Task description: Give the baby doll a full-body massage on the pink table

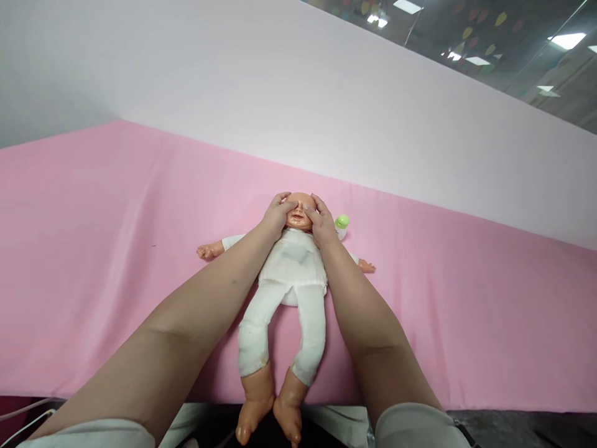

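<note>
A baby doll (293, 264) with a white cloth body lies on its back, its head away from me and its feet over the near table edge. My left hand (278, 214) cups one side of its head, fingers curved round it and the thumb across the face by an eye. On the opposite side, my right hand (323, 219) holds the head likewise, thumb by the other eye. A small bottle with a green cap (342, 221) stands just beyond my right hand, its lower part partly hidden. The doll's arms stick out to both sides behind my forearms.
A pink cloth (93, 249) covers the table. Behind it rises a white wall (242, 81), with a glass window (466, 43) reflecting lights at upper right. Pale cables (28, 414) hang by the table's lower left edge.
</note>
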A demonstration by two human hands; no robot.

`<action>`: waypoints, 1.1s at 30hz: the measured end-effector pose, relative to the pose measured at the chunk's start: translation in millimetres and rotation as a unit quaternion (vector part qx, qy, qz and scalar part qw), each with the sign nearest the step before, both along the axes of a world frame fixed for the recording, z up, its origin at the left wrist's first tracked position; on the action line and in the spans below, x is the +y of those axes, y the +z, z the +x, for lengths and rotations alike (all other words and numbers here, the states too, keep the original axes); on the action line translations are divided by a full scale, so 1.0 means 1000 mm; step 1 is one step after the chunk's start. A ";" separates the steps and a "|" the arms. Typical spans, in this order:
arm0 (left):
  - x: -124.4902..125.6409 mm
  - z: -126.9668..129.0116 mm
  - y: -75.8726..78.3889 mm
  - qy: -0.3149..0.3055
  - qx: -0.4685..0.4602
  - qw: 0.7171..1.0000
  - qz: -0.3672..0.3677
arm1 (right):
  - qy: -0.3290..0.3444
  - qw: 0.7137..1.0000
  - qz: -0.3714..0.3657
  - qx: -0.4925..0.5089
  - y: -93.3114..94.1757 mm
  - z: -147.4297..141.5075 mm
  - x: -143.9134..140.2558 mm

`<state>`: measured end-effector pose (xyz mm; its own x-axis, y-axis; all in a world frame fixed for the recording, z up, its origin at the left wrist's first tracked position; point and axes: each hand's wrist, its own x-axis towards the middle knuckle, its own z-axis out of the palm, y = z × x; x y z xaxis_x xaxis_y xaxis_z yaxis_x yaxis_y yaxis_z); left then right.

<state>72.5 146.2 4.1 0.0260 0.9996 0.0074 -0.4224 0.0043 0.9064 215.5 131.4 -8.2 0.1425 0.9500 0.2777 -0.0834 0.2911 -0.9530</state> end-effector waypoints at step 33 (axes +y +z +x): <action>0.004 0.002 -0.007 -0.015 0.023 0.999 0.023 | -0.031 0.999 -0.013 0.030 -0.010 0.001 0.007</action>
